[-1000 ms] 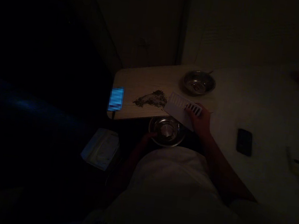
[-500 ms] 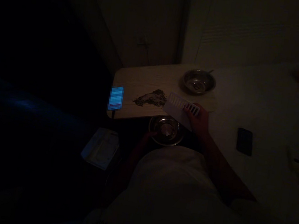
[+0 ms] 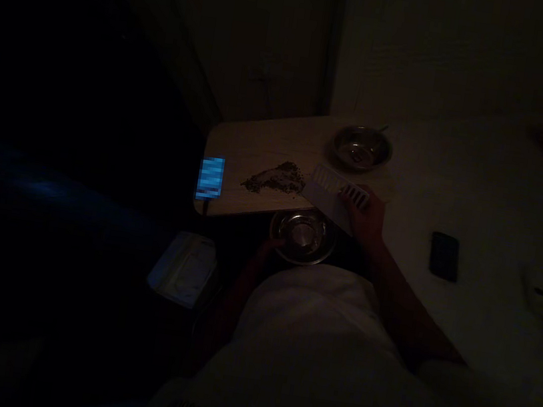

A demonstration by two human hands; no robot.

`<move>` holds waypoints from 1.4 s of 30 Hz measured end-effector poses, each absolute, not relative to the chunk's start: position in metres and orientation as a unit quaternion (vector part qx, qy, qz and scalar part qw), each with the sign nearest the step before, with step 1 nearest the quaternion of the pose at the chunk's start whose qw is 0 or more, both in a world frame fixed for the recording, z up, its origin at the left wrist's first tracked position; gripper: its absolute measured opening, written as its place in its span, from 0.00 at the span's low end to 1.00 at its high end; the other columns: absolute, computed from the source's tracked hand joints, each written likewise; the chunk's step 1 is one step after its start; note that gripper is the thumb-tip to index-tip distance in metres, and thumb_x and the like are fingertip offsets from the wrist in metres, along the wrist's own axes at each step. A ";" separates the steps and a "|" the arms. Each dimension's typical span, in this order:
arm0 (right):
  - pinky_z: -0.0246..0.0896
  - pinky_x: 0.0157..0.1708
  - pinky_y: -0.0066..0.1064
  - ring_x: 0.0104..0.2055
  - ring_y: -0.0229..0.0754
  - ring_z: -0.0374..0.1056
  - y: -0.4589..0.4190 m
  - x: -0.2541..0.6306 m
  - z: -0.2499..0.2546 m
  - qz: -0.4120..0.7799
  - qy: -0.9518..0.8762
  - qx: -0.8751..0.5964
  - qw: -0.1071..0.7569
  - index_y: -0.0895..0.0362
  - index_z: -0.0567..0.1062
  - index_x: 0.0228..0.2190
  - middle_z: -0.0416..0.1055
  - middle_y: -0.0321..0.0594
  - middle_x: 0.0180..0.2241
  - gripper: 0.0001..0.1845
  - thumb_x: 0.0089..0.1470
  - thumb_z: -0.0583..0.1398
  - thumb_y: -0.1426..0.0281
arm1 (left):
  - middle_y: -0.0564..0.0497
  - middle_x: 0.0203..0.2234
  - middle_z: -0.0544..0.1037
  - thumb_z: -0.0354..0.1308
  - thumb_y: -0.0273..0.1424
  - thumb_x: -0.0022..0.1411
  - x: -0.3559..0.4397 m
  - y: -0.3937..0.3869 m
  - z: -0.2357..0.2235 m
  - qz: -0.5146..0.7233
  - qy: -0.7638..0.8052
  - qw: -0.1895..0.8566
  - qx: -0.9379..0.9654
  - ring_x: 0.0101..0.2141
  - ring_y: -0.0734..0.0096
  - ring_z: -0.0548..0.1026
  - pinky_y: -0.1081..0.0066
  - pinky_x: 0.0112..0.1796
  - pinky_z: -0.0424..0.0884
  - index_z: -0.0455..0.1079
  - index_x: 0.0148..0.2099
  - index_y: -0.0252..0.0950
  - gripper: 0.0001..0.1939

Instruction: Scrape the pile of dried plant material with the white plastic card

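Observation:
In the dim light my right hand [image 3: 369, 218] grips a pale flat plate with a row of slots [image 3: 329, 197], its far edge beside a scattered heap of small dark grains [image 3: 275, 178]. The grains lie on a light wooden table [image 3: 255, 140]. Below the table's near edge is a shiny metal bowl [image 3: 303, 236] with something pale at its bottom. My left hand [image 3: 273, 244] holds this bowl by its left rim; most of its fingers are lost in shadow.
A second metal bowl [image 3: 361, 149] with a utensil handle stands at the table's back right. A lit, blurred screen [image 3: 210, 178] is at the left edge. A dark phone [image 3: 444, 257] rests on the pale surface to the right. A whitish box [image 3: 185, 269] sits lower left.
My right hand has shifted slightly to the right with the slotted plate, away from the grains. My left hand and the bowl have stayed in place. The picture is a little darker.

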State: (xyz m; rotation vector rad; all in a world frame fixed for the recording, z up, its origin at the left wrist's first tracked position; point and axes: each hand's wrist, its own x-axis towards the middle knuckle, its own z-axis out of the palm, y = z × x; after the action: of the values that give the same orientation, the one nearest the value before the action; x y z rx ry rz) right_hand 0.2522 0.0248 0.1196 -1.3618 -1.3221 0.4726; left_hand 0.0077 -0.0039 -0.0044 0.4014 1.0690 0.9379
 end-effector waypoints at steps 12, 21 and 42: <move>0.62 0.30 0.30 0.29 0.39 0.66 0.024 0.251 0.120 0.229 -0.576 -0.555 0.555 0.56 0.76 0.33 0.73 0.36 0.28 0.12 0.51 0.63 0.60 | 0.47 0.28 0.82 0.67 0.31 0.38 0.004 -0.002 -0.012 0.413 0.521 0.720 0.199 0.44 0.46 0.77 0.56 0.48 0.68 0.78 0.30 0.34 0.12; 0.63 0.30 0.30 0.29 0.39 0.67 0.021 0.247 0.124 0.222 -0.596 -0.559 0.532 0.56 0.76 0.33 0.74 0.37 0.28 0.13 0.52 0.61 0.59 | 0.46 0.29 0.82 0.67 0.31 0.39 0.004 -0.003 -0.013 0.419 0.505 0.734 0.173 0.40 0.50 0.78 0.58 0.45 0.70 0.79 0.33 0.31 0.15; 0.65 0.34 0.33 0.33 0.42 0.70 0.023 0.245 0.120 0.240 -0.613 -0.538 0.526 0.56 0.77 0.36 0.76 0.39 0.32 0.15 0.53 0.61 0.58 | 0.47 0.26 0.82 0.67 0.29 0.38 0.007 -0.001 -0.008 0.435 0.521 0.716 0.159 0.41 0.50 0.78 0.57 0.46 0.70 0.77 0.28 0.34 0.10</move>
State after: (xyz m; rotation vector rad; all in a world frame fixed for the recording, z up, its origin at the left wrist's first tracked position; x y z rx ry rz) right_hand 0.2448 0.0232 0.1198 -1.2864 -1.4664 0.5745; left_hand 0.0071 -0.0010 -0.0081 0.3529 1.1542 0.9633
